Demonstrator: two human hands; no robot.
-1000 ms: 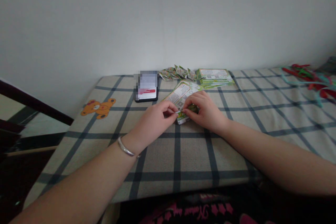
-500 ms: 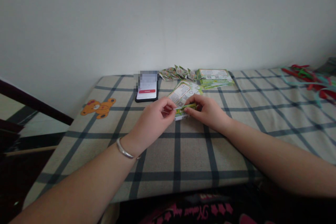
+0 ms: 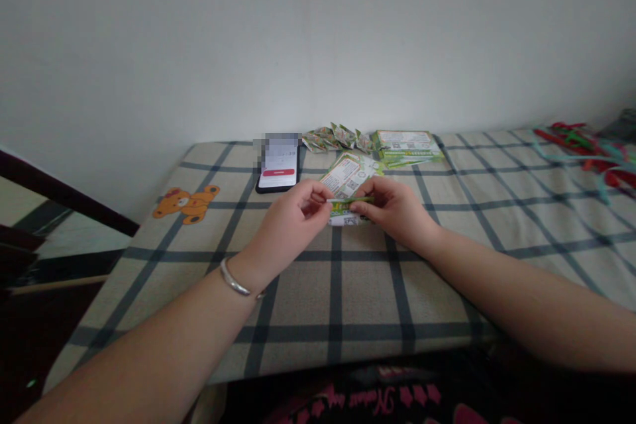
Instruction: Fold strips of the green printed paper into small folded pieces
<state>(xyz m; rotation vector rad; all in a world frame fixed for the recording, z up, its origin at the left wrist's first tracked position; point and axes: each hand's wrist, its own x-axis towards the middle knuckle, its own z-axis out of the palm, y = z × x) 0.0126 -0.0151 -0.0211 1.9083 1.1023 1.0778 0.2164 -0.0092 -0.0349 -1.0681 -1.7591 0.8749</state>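
Both hands are closed near the middle of the table, fingertips pinching a thin edge of a green-and-white printed carton [image 3: 344, 172]. My left hand [image 3: 298, 212], with a silver bangle at the wrist, grips the edge's left end between thumb and fingers. At its right end, my right hand [image 3: 390, 207] pinches with thumb and forefinger. The carton looks flattened, and printed parts show both behind and below the pinched edge. I cannot tell whether that edge is a flap of this carton or a separate piece.
Small foil sachets [image 3: 338, 138] lie against the wall, beside more green-and-white cartons [image 3: 407, 146]. A phone [image 3: 278, 165] with a lit screen lies left of them. Red and teal ribbons [image 3: 591, 152] are at the far right. The checked tablecloth [image 3: 298, 305] bears a bear picture [image 3: 186, 204].
Both hands have lifted slightly and the fingertips are a little farther apart. The pinched edge now lies more level, with more of the carton's print showing under it.
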